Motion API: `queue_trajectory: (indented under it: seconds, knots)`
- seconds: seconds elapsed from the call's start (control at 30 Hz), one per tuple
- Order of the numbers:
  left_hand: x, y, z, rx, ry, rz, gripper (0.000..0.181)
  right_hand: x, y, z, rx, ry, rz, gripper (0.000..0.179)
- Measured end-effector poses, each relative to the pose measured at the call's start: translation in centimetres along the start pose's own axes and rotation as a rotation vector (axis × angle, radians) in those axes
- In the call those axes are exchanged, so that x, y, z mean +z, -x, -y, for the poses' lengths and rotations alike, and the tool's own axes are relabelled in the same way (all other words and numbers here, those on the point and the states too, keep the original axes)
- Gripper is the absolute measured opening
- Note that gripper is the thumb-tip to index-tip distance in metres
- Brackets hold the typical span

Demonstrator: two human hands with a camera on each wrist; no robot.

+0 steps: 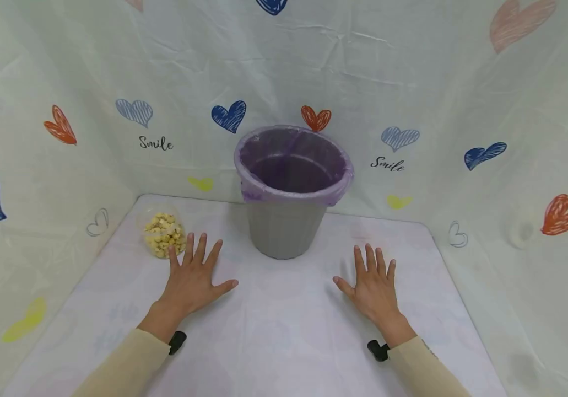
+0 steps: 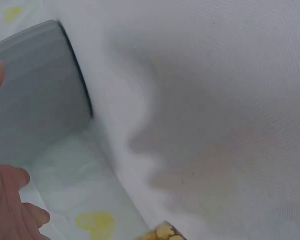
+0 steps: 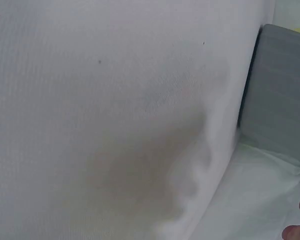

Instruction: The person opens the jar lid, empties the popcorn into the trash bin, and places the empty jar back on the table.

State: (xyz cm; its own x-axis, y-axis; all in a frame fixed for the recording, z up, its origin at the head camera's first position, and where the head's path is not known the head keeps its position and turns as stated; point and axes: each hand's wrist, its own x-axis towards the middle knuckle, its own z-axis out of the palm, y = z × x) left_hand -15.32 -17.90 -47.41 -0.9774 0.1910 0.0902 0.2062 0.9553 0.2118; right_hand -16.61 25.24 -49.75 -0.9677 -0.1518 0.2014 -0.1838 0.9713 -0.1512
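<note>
"Why is our liner folded over the bin?"

"Probably to anchor it. Our left grip and right grip spread wide, empty, in front of the bin; popcorn sits left of it."

From above, the head view faces down toward twelve o'clock; closer wrist views share its bin, left's at nine, right's three.

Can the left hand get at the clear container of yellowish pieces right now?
Probably yes: the left hand is spread and empty, its fingers near the clear container, and nothing visible stands between them.
</note>
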Motion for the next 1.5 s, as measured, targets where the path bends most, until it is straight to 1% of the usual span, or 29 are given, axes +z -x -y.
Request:
queue_trajectory:
  seconds: [0.07,0.13,0.2,0.27,0.33,0.4,0.47,0.5,0.57,0.6,0.7,0.83,0.93,1.0,1.07,1.13,1.23,1.33,1.5]
  knots:
    - [-0.1,0.2,0.1,-0.008,-0.002,-0.011,0.106,0.1,0.0,0.6,-0.038,-0.003,-0.036,0.097]
    - [-0.3,0.4,0.3,-0.017,0.003,-0.034,0.105,0.3,0.2,1.3,-0.098,0.0,-0.094,0.092]
    - [-0.7,0.7,0.6,-0.033,0.021,-0.061,0.102,0.5,0.4,2.3,-0.178,0.005,-0.167,0.086]
    - [-1.4,0.9,1.0,-0.047,0.043,-0.095,0.1,0.8,0.5,3.6,-0.276,-0.006,-0.251,0.079]
    - [-2.3,1.0,1.8,-0.06,0.065,-0.125,0.098,1.0,0.4,5.1,-0.374,-0.029,-0.328,0.073]
    - [-3.3,0.8,2.7,-0.073,0.076,-0.148,0.096,1.1,0.0,7.0,-0.462,-0.058,-0.387,0.07]
    - [-4.3,0.5,3.9,-0.093,0.086,-0.155,0.096,1.2,-0.7,9.2,-0.535,-0.081,-0.417,0.068]
    - [-4.7,0.2,4.6,-0.104,0.086,-0.155,0.095,1.2,-1.0,10.3,-0.564,-0.079,-0.415,0.067]
    - [-5.5,-0.4,5.9,-0.125,0.08,-0.139,0.094,1.1,-1.8,12.5,-0.614,-0.067,-0.393,0.064]
    - [-5.8,-0.7,6.6,-0.137,0.07,-0.126,0.094,1.1,-2.2,13.7,-0.634,-0.055,-0.369,0.064]
    - [-6.4,-1.8,8.7,-0.17,0.06,-0.065,0.091,1.3,-3.3,17.0,-0.673,0.002,-0.261,0.069]
    - [-6.9,-3.3,11.0,-0.191,0.066,0.016,0.089,2.0,-4.8,20.9,-0.677,0.083,-0.081,0.074]
    - [-7.0,-4.1,12.1,-0.179,0.087,0.055,0.088,2.6,-5.7,23.2,-0.663,0.099,0.039,0.075]
    - [-6.8,-4.3,12.6,-0.171,0.111,0.076,0.087,3.0,-6.0,24.2,-0.655,0.083,0.095,0.076]
    - [-6.5,-4.4,12.6,-0.161,0.133,0.086,0.086,3.2,-6.1,24.6,-0.639,0.054,0.13,0.076]
    - [-6.2,-4.2,12.4,-0.151,0.144,0.086,0.085,3.4,-6.1,24.8,-0.628,0.04,0.149,0.076]
    - [-5.6,-3.7,11.5,-0.132,0.127,0.07,0.085,3.4,-6.1,24.7,-0.612,0.031,0.158,0.077]
    - [-5.1,-2.8,9.8,-0.108,0.102,0.048,0.085,3.2,-6.0,24.4,-0.602,0.028,0.151,0.078]
    - [-4.4,-0.9,5.9,-0.058,0.109,-0.001,0.081,2.5,-5.8,24.0,-0.608,0.006,0.107,0.082]
